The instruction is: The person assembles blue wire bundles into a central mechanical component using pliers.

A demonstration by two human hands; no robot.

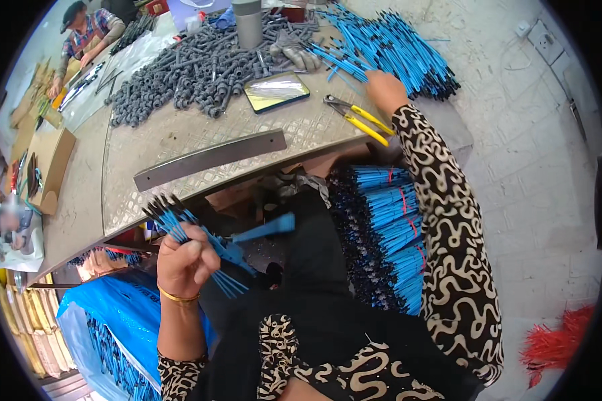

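My left hand (188, 257) is closed around a bundle of thin blue rods with black ends (174, 219), above my lap. The black ends point up and toward the table; the blue ends stick out below the fingers. Across the table, my right hand (386, 92) reaches to the left edge of a large pile of the same blue rods (398, 50). Its fingers close on a few rods (341, 63) there, with the fingertips partly hidden. Yellow-handled pliers (360, 119) lie just below that hand, beside a small yellow-edged tray (277, 92).
Grey plastic fittings (201, 63) are heaped on the table, with a grey glove (294, 50) and cylinder (249, 25). A metal bar (211, 159) lies near the front edge. Tied blue bundles (394, 220) stack below. A blue bag (117, 301) stands left; a person (87, 37) sits far left.
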